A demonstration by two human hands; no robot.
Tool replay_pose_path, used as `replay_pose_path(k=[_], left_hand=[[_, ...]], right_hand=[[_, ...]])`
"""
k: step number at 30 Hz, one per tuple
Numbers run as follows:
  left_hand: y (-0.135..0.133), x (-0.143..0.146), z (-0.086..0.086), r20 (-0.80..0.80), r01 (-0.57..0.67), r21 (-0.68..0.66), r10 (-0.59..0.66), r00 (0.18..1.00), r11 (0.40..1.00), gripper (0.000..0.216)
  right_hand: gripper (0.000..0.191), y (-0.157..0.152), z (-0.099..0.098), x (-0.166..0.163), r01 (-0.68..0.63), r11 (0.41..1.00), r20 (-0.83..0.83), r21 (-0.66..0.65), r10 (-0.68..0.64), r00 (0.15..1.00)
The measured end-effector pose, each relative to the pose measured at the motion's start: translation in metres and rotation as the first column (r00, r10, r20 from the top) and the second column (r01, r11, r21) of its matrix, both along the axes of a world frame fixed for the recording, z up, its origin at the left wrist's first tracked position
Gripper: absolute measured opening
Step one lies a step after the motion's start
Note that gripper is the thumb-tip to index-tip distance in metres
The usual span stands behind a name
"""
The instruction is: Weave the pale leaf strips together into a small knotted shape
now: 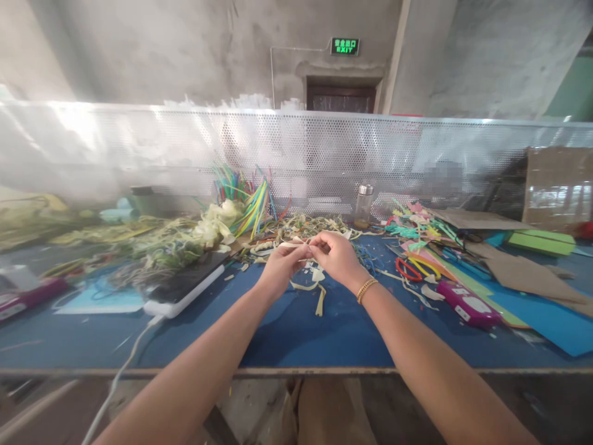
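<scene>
head view: my left hand (281, 264) and right hand (337, 256) meet over the blue table (296, 340). both are closed to a fingertip pinch on one pale strip (296, 245), held just above the table's middle. i'd judge this goes best with the pinches close together and the strip taut and untwisted. the strip looks thin, flat, papery and limp. cream pieces (319, 296) curl just below; hanging or lying, i cannot tell. a gold bracelet (365, 289) of small links circles the right wrist. red-handled scissors (407, 269) lie to the right, a glossy white slab (185, 290) to the left, and stiff bright rods (250, 198) behind.
</scene>
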State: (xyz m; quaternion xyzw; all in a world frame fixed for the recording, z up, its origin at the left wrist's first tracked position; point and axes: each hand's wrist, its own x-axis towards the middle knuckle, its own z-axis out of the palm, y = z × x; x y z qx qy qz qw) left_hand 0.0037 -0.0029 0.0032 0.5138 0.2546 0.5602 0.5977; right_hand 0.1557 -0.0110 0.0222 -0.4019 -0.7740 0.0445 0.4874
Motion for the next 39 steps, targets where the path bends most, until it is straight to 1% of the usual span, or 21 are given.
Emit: replay_pose_path(k=[2, 5, 8, 10, 14, 18, 21, 24, 29, 34, 39], left_hand=[[0.0009, 0.0004, -0.0012, -0.047, -0.016, 0.040, 0.017, 0.999, 0.999, 0.029], [0.0041, -0.0001, -0.0028, -0.064, -0.075, 0.087, 0.081, 0.995, 0.993, 0.026], [0.0070, -0.0016, -0.0040, -0.068, -0.117, 0.100, 0.124, 0.990, 0.988, 0.027], [0.0078, -0.0023, -0.0042, -0.070, -0.128, 0.088, 0.134, 0.989, 0.988, 0.028], [0.0069, -0.0022, -0.0035, -0.053, -0.137, 0.064, 0.140, 0.989, 0.989, 0.031], [0.0064, -0.0013, -0.0033, -0.048, -0.094, 0.038, 0.096, 0.994, 0.995, 0.032], [0.0068, -0.0008, -0.0038, -0.053, -0.079, 0.008, 0.079, 0.995, 0.997, 0.032], [0.0066, -0.0005, -0.0041, -0.050, -0.085, 0.004, 0.085, 0.995, 0.996, 0.033], [0.0052, -0.0012, -0.0034, -0.015, -0.135, 0.011, 0.135, 0.991, 0.991, 0.035], [0.0054, -0.0024, -0.0019, -0.016, -0.154, 0.074, 0.156, 0.988, 0.985, 0.029], [0.0088, -0.0029, -0.0025, -0.008, -0.198, 0.060, 0.199, 0.980, 0.978, 0.033]], right_hand=[[0.007, 0.0009, -0.0007, 0.0004, 0.007, 1.000, -0.011, -0.012, -0.007, 1.000], [0.008, 0.0015, -0.0010, 0.0004, -0.015, 0.998, -0.037, -0.055, 0.013, 0.999], [0.022, 0.0007, -0.0001, -0.0002, -0.012, 0.997, -0.042, -0.080, 0.009, 0.999], [0.027, -0.0005, 0.0009, -0.0005, 0.004, 0.998, -0.023, -0.058, -0.006, 1.000], [0.017, -0.0028, 0.0029, 0.0004, 0.012, 1.000, 0.033, 0.018, -0.012, 0.999], [0.004, -0.0023, 0.0037, 0.0024, 0.032, 0.997, 0.059, 0.063, -0.036, 0.998], [0.005, -0.0015, 0.0039, 0.0039, 0.072, 0.994, 0.055, 0.076, -0.076, 0.996], [0.007, -0.0020, 0.0043, 0.0048, 0.086, 0.994, 0.052, 0.074, -0.090, 0.995], [0.009, -0.0038, 0.0052, 0.0034, 0.073, 0.994, 0.043, 0.085, -0.076, 0.996], [0.013, -0.0038, 0.0055, 0.0035, 0.080, 0.994, 0.021, 0.071, -0.081, 0.996], [0.010, -0.0029, 0.0052, 0.0054, 0.075, 0.995, 0.033, 0.072, -0.078, 0.996]])
